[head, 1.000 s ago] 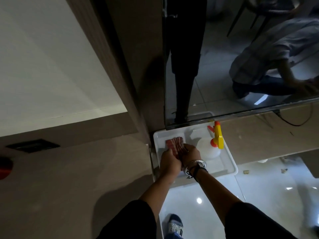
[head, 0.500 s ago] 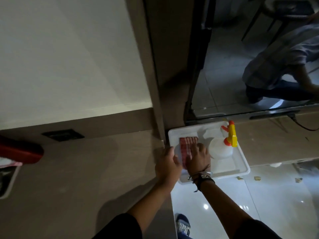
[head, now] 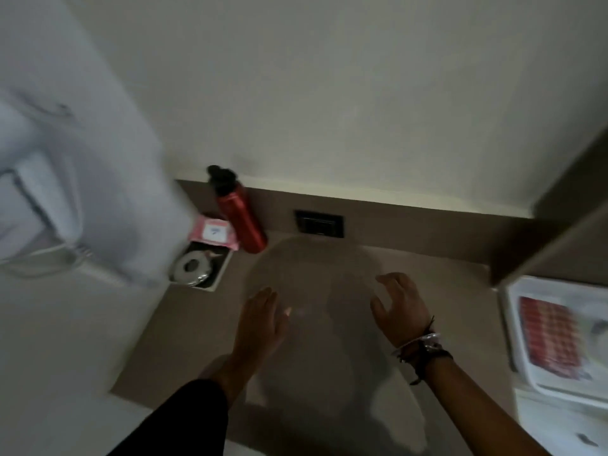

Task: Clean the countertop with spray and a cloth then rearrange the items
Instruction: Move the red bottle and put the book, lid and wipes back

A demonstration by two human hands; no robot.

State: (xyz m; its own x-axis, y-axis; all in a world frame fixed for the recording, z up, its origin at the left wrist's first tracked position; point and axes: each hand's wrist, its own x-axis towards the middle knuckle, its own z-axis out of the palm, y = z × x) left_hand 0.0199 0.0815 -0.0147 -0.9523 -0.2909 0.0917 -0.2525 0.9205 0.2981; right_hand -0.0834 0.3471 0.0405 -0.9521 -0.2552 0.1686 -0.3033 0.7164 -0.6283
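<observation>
Two bare forearms reach in from the near edge, the left in a dark sleeve (head: 184, 419). The left hand (head: 263, 324) lies palm down with straight fingers pointing away, nearer than the bottle and just to its right. Its grip is wide and holds nothing. Whether it touches the counter (head: 329, 264) cannot be told. The right hand (head: 399, 311), further right of the bottle, is palm down with fingers loosely curled and spread, its grip also holding nothing. Bracelets (head: 424, 345) circle that wrist.

Between and beyond the hands the brown counter is bare up to the wall (head: 329, 93). Its near edge runs across below the forearms.

Far right of the bottle, past the counter's right end, a white tray (head: 513, 324) holds the red checked cloth (head: 549, 340).

The red bottle (head: 241, 215) with a black cap stands at the back. Just left of it lies a pink packet (head: 214, 233); its white label is too blurred to read. Nearer than the bottle, a small box (head: 215, 281) holds a metal ring (head: 192, 268). A dark socket (head: 318, 223) sits right of the bottle.
</observation>
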